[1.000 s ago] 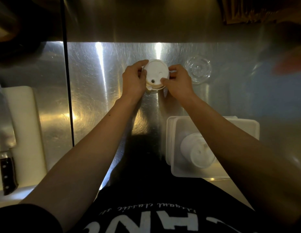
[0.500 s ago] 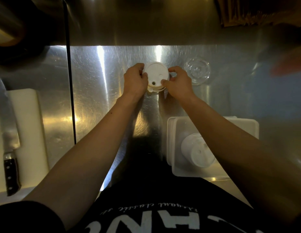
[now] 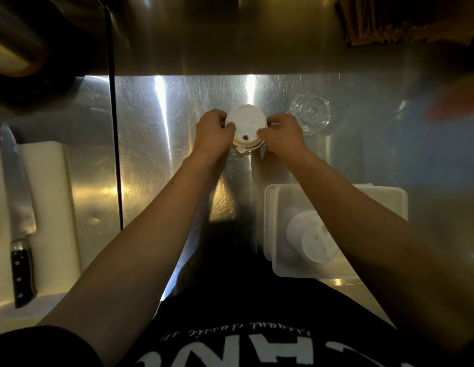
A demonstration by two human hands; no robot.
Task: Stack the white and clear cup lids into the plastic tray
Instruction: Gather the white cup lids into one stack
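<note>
A stack of white cup lids (image 3: pixel 247 125) stands at the middle of the steel counter. My left hand (image 3: pixel 213 133) grips its left side and my right hand (image 3: pixel 282 133) grips its right side, fingertips on the top lid's rim. To the right of my right hand a stack of clear lids (image 3: pixel 310 115) rests on the counter. Nearer to me, the clear plastic tray (image 3: pixel 291 271) holds a stack of white lids (image 3: pixel 312 239) lying on its side, partly hidden by my right forearm.
A white cutting board (image 3: pixel 49 207) with a black-handled knife (image 3: pixel 18 221) lies at the left. A dark vertical seam (image 3: pixel 115 154) divides the steel counter. The steel back wall (image 3: pixel 230 35) rises just behind the lids. Blurred blue and red shapes sit far right.
Both hands stay clamped on the white lid stack. The stack has tilted slightly, so the lower lids now show below the top one.
</note>
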